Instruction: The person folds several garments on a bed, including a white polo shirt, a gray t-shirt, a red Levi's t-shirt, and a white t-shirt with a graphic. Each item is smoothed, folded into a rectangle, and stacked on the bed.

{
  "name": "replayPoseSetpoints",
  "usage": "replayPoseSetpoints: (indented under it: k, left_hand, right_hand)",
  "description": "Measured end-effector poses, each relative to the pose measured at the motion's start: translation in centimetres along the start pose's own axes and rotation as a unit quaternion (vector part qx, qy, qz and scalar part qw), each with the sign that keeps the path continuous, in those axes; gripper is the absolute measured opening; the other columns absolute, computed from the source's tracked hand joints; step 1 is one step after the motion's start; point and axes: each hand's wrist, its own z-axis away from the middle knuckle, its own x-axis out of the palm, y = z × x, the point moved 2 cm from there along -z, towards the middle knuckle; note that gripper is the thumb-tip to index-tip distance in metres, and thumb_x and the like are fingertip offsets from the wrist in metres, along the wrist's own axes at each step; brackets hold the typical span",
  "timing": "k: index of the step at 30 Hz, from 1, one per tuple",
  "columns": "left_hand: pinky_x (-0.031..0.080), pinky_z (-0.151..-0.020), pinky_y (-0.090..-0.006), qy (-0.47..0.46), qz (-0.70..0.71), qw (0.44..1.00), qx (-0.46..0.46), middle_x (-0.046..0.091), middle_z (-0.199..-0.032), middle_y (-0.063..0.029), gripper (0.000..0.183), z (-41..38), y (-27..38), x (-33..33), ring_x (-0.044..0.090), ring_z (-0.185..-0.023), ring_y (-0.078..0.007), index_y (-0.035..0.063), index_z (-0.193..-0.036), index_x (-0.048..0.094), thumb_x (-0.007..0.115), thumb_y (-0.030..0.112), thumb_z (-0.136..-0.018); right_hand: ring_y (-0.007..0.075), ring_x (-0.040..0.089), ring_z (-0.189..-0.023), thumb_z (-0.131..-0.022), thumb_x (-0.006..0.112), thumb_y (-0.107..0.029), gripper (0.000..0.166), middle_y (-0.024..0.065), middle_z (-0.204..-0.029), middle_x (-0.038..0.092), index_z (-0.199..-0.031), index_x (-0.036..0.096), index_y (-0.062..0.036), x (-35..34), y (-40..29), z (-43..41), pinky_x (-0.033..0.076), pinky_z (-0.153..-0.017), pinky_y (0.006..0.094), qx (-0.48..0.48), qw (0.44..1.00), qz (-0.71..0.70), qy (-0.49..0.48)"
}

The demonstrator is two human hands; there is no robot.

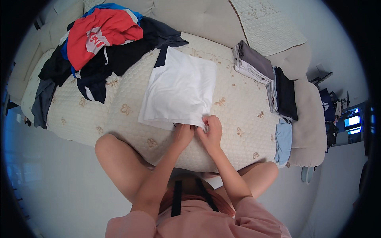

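A white garment with a dark navy patch at its far left corner (181,89) lies spread and partly folded on the quilted sofa cover (125,128). My left hand (184,134) is at its near edge, with the fingertips hidden under the cloth. My right hand (212,131) pinches the garment's near right corner between thumb and fingers. The two hands are close together, right over the near edge of the cloth.
A heap of loose clothes with a red shirt (119,26) on top lies at the far left. Folded clothes, grey (256,56), black (285,95) and light blue (283,139), lie along the right, beside the sofa's armrest (308,128).
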Motion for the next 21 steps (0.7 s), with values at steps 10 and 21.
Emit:
replayPoseSetpoints:
  k: [10,21]
  left_hand:
    - [0.029,-0.099,-0.0483,0.175,-0.033,0.978,0.107,0.055,-0.118,-0.0169,0.041,0.7,0.2,1.6,0.049,-0.111,-0.0343,0.007,-0.114,0.057,0.058,0.023,-0.077]
    - [0.037,-0.095,-0.0359,-0.064,0.696,0.69,-0.187,0.054,-0.116,-0.0113,0.039,2.3,-1.5,2.8,0.05,-0.109,-0.0244,0.0046,-0.115,0.052,0.048,0.003,-0.076]
  right_hand:
    - [0.0252,0.047,-0.064,-0.067,0.064,-0.006,0.022,0.0107,-0.072,0.046,-0.081,0.047,-0.0031,0.9,0.2,0.7,0.04,-0.057,0.0323,0.039,0.999,-0.014,-0.01]
    - [0.0273,0.05,-0.078,-0.063,0.064,-0.003,0.03,0.0116,-0.087,0.049,-0.091,0.052,-0.0021,-0.4,-0.4,0.6,0.043,-0.065,0.0332,-0.065,0.997,0.051,-0.004]
